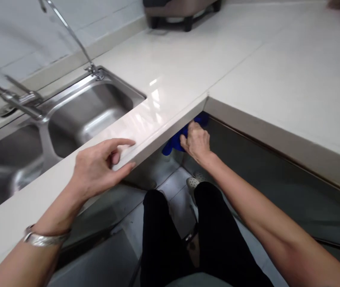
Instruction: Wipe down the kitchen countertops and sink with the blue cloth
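Observation:
My right hand point(198, 141) grips a blue cloth point(175, 143) below the inner corner of the countertop, close to the cabinet fronts. Part of the cloth spreads out to the left of the fingers, and a bit shows beyond them. My left hand point(99, 165) rests at the front edge of the white countertop point(172, 107), index finger and thumb apart over the rim. Nothing shows in that hand; its other fingers curl under. A silver bracelet sits on the left wrist.
A double steel sink point(107, 107) with a faucet point(23, 99) and a thin tap point(93, 69) lies to the left. A brown appliance with dark feet point(181, 10) stands at the back. Dark cabinet fronts point(262, 171) run along the right, above a tiled floor point(174, 187).

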Motion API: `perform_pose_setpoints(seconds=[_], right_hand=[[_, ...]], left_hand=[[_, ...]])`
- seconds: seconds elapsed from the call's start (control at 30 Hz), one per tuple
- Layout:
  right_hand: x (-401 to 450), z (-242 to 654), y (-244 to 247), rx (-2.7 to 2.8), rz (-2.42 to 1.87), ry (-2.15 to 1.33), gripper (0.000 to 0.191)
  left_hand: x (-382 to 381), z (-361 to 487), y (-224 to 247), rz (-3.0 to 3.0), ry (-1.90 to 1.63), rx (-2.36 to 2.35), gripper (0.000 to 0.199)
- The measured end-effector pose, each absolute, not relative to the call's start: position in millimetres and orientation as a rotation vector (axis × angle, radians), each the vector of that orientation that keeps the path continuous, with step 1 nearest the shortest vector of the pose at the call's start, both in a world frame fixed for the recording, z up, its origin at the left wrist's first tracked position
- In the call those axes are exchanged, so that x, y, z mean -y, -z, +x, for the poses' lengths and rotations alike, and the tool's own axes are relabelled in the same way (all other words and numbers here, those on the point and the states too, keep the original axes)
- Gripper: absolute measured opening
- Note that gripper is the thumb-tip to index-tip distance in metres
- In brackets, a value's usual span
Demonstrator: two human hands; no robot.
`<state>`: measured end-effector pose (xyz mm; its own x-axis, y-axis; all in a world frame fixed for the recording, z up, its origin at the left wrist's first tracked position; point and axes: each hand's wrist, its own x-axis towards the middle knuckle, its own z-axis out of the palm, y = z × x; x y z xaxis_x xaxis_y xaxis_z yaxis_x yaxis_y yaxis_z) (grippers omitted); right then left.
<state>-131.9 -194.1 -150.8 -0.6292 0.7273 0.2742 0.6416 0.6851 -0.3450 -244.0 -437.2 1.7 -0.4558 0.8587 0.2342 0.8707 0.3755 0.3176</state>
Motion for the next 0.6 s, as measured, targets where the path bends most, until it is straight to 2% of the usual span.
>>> perform_pose_setpoints(seconds=[0.23,0.37,0.47,0.53,0.6], right_hand=[[270.1,-135.1,145.0,2.598,-0.913,-0.334,0.047],[312.3,-135.3,136.4,2.733,-0.851,-0.352,0.050],[337.8,-136.6,131.7,2.786,-0.809,-0.369,0.049],[353.5,-136.9,130.3,2.814,-0.749,-0.401,0.048],[368.7,-136.3,130.4,2.834,-0.658,-0.452,0.050]], left_hand=[[439.2,-239.3,-1.6,-1.697,0.691,2.466,0.026],[468.9,-213.0,10.0,-1.455,0.775,2.193,0.022],[503.3,-178.9,44.1,-1.293,0.955,1.932,0.028],[522.9,-158.1,78.5,-1.250,0.987,1.998,0.029],[536.2,-142.3,114.9,-1.037,1.106,2.254,0.019]])
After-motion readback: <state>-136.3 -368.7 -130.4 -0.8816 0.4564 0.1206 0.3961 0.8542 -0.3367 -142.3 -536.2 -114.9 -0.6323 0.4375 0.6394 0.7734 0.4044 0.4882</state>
